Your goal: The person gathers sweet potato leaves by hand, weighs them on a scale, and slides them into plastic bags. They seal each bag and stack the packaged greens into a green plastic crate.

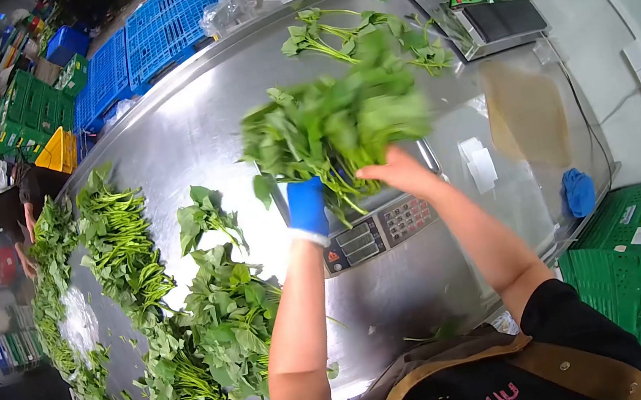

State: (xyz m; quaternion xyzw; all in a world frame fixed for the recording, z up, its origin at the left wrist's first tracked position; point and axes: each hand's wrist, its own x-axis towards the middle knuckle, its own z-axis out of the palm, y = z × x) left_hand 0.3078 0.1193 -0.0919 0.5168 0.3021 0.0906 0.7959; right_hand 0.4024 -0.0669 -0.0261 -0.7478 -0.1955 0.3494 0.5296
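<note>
My left hand (307, 209), in a blue glove, is closed at the stems of a big bunch of leafy greens (287, 133) above a digital scale (363, 244). My bare right hand (403, 172) grips green stems on the other side of the bunch, and the leaves above it are smeared by motion. Leaves and hands cover most of the weighing plate, while the scale's display and keypad (407, 217) show just below. The fingertips of both hands are partly hidden among the stems.
Piles of greens (127, 243) lie along the left of the steel table (196, 127). Loose sprigs (346, 28) lie by a wrapping machine (475, 6) at the back. A blue cloth or glove (578, 191) and a green crate (626, 257) are at right. Another person (2, 196) works at left.
</note>
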